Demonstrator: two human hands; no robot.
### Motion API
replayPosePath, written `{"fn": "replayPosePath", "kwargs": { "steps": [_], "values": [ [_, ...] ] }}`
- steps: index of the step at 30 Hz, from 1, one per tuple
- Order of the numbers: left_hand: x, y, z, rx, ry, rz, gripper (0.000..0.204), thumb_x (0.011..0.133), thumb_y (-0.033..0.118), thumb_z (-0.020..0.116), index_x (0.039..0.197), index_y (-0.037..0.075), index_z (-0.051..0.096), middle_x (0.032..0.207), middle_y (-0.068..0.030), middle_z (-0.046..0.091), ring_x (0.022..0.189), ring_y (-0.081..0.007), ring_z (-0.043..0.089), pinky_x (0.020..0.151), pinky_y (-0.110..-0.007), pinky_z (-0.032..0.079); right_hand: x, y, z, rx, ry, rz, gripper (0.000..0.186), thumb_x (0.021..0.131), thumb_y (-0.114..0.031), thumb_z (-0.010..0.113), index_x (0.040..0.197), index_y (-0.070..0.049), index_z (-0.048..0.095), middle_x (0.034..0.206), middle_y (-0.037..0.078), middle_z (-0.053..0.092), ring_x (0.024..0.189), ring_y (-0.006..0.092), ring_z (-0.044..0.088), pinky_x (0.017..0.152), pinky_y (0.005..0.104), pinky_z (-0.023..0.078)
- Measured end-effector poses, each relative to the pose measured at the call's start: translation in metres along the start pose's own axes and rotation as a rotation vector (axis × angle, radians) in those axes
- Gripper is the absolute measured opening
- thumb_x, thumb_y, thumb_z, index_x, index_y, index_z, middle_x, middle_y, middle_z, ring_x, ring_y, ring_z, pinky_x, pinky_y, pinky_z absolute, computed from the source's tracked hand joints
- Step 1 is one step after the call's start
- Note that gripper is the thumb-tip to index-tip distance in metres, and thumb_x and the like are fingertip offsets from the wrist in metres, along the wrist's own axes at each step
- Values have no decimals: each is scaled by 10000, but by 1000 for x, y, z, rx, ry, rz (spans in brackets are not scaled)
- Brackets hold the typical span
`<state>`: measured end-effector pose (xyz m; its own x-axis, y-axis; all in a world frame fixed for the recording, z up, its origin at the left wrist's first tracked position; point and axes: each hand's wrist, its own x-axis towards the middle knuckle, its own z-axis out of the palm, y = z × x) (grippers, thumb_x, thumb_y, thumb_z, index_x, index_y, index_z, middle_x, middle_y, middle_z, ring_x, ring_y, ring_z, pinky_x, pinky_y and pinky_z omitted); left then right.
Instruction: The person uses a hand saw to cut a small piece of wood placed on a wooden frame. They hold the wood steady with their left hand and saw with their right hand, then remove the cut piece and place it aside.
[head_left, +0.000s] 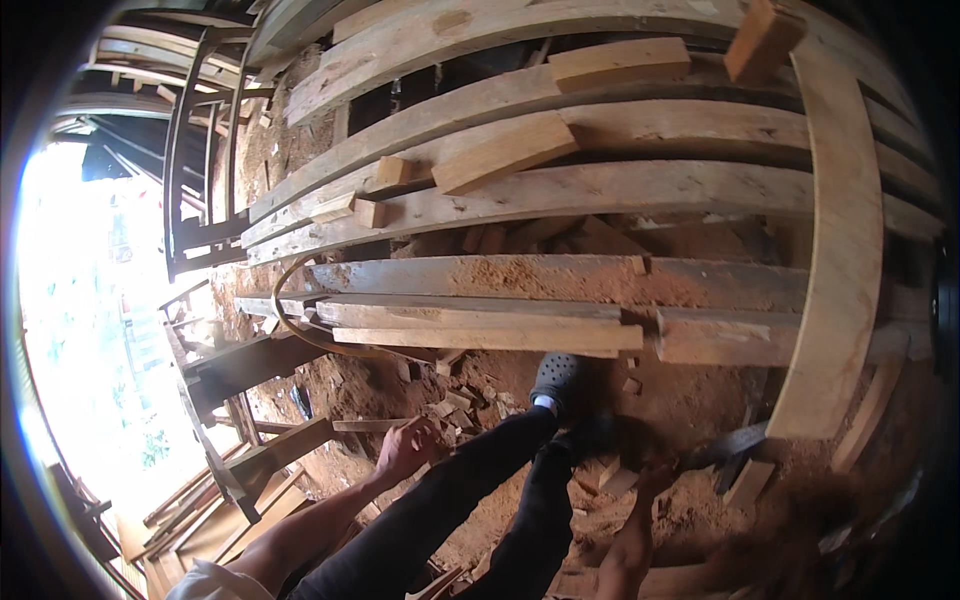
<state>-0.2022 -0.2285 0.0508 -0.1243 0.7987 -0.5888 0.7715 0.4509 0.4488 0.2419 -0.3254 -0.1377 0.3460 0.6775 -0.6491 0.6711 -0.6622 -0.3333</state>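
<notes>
My right hand (655,472), dark and partly in shadow, is closed at the near end of a grey blade that looks like a hand saw (730,446). Its handle is hidden in my grip. The blade reaches the near end of a long pale board (838,270), which lies across the beams at the right. My left hand (408,448) is beside my left leg with its fingers curled. A thin wooden strip (365,425) ends close to it; whether those fingers hold anything is hidden.
Long wooden beams (600,190) run across ahead, with short wood blocks (505,155) on them. Two narrow planks (480,338) lie nearer. My foot in a grey clog (557,378) stands on sawdust-covered ground among offcuts (450,405). A dark wooden frame (205,150) stands left.
</notes>
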Motion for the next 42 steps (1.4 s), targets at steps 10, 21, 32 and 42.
{"fn": "replayPosePath", "kwargs": {
  "steps": [10,21,32,42],
  "values": [
    [102,104,-60,95,456,533,102,815,-7,661,904,11,615,767,-108,606,681,-266,622,610,-351,505,-17,-79,-52,145,14,-7,616,974,-284,511,1482,-17,289,1537,171,258,1372,254,327,1106,400,292],
    [247,189,-146,307,478,551,552,787,232,708,1284,115,498,1204,-160,504,1168,-363,493,979,-470,407,-175,-298,-304,665,852,-831,233,978,-181,536,1047,34,591,1183,197,621,1074,283,609,930,393,502],
    [203,156,-117,357,453,578,598,801,184,644,1355,116,430,1298,-184,440,1234,-355,426,1017,-487,349,-220,-379,-355,529,398,-883,220,966,-164,540,1051,32,593,1174,188,620,1057,269,609,915,383,503],
    [205,147,-112,428,445,510,520,838,150,597,1338,121,457,1286,-175,449,1196,-357,446,1005,-500,355,-225,-390,-353,517,336,-877,211,954,-149,544,1054,29,594,1165,179,618,1042,256,609,901,374,504]
  ]
}}
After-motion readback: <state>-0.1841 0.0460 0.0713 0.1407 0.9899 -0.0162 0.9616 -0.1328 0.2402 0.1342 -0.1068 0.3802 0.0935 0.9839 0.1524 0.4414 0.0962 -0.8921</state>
